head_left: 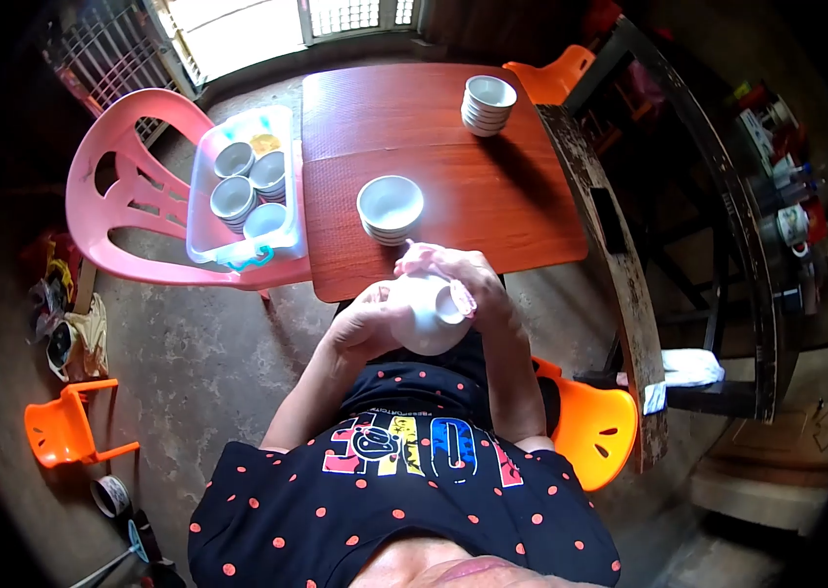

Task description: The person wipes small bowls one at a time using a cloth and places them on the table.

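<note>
- Hands, two in view: both occupied, above the floor gap between the near edge of the table point(522, 211) and the person's torso.
- Left hand point(365, 318): grips one white bowl point(424, 328) by its left side.
- Right hand point(473, 279): holds one pink cloth point(429, 258) against the same bowl, beside the foot ring point(453, 303).
- White bowl, one held: tilted, with its underside and foot ring facing the camera.
- Bowl stacks on the table, two: the near stack point(389, 208) stands toward the near edge, left of centre; the far stack point(488, 104) stands close to the far right corner. Both are upright, mouths up. The exact bowl count in each cannot be told.
- Plastic container point(200, 220), one: rests on one pink chair point(105, 196), just beside the left edge of the table.
- Container contents: four visible groups of bowls point(233, 198), mouths up, two toward the far end and two toward the near end; one yellow item point(264, 144) lies at the far end, identity unclear.
- Orange chairs, three: one beyond the table's far right corner point(571, 73), one at the person's right point(598, 431), one on the floor at far left point(59, 429).
</note>
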Demonstrator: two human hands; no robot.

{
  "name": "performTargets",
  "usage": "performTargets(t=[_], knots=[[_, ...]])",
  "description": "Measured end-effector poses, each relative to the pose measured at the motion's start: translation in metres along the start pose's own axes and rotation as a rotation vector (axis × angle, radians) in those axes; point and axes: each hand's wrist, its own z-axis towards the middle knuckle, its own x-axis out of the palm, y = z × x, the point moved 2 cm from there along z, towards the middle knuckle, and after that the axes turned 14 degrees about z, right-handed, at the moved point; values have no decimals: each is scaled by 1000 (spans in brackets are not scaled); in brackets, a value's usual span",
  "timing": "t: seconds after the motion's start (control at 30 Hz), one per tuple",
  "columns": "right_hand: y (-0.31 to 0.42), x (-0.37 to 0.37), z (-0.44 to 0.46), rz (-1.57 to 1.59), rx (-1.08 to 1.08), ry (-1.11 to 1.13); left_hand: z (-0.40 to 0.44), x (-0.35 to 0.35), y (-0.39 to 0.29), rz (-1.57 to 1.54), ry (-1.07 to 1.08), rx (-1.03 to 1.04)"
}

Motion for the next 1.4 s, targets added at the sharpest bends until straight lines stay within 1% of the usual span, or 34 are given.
performTargets(t=[0.1,0.13,0.2,0.23,0.27,0.3,0.33,0.37,0.4,0.43,0.47,0.5,0.53,0.57,0.6,0.63,0.67,0.73,0.77,0.8,0.83,0.87,0.93,0.97,1.0,1.03,1.07,1.1,1.13,1.2,1.23,1.27,1.33,1.4], knots=[[-8,5,-7,105,-88,-271,3,4,-2,-30,-49,63],[-24,8,-14,314,7,-461,4,6,-2,6,-86,111],[-34,26,-23,411,-43,-770,8,14,0,79,-152,199],[-39,32,-24,613,-95,-824,9,19,0,140,-88,233],[-42,35,-23,817,-147,-870,9,16,2,307,-93,225],[-37,30,-25,752,-20,-831,8,14,0,480,-95,136],[-61,14,-26,857,-27,-782,6,13,-4,652,-101,46],[-46,10,-21,595,-40,-588,3,16,-7,491,-94,20],[-30,7,-16,334,-55,-393,0,19,-13,262,-63,52],[-25,-4,-4,395,68,-175,-2,13,-16,137,-63,-1],[-18,-1,-4,383,204,-243,-2,6,-16,12,-60,-56],[-11,1,-3,377,341,-310,-1,0,-12,-30,-25,5],[7,11,6,313,311,-355,0,-3,-8,-109,-61,51],[3,9,4,245,234,-396,1,-4,-3,-187,-95,98],[2,16,0,109,105,-432,2,-4,0,-268,-128,149],[2,24,-4,-45,-20,-482,1,1,-2,-410,-73,166],[1,32,-9,-202,-133,-547,2,-2,0,-527,-90,179],[-18,51,-24,-441,-313,-595,4,-13,6,-668,-2,230],[-14,61,-26,-487,-448,-580,1,-1,-2,-583,-59,169],[-16,56,-30,-657,-553,-498,2,-2,2,-558,-63,158],[-7,53,-26,-589,-538,-470,0,1,2,-560,-18,170],[6,51,-21,-521,-520,-442,-1,5,0,-563,27,180],[32,37,-4,-679,-357,-191,-6,7,-7,-447,8,155],[59,39,8,-605,-209,-59,-6,11,-6,-396,64,135],[72,36,16,-564,-112,136,-6,16,-3,-345,119,114],[80,33,21,-472,72,249,-6,25,-2,-290,183,91],[84,31,23,-376,258,361,-7,34,-1,-218,181,97],[79,26,23,-316,279,372,-10,41,-6,-187,170,103],[74,23,22,-260,217,285,-11,44,-11,-155,158,111],[55,20,11,-143,95,118,-8,27,-9,-131,132,95],[39,19,1,-3,59,-103,-6,19,-6,-122,116,87],[23,23,-8,95,-47,-339,-3,17,-7,-132,77,156],[10,45,-19,-580,-435,-670,3,19,-5,-138,13,230],[13,46,-16,-322,-279,-659,2,15,-4,-149,20,192]])
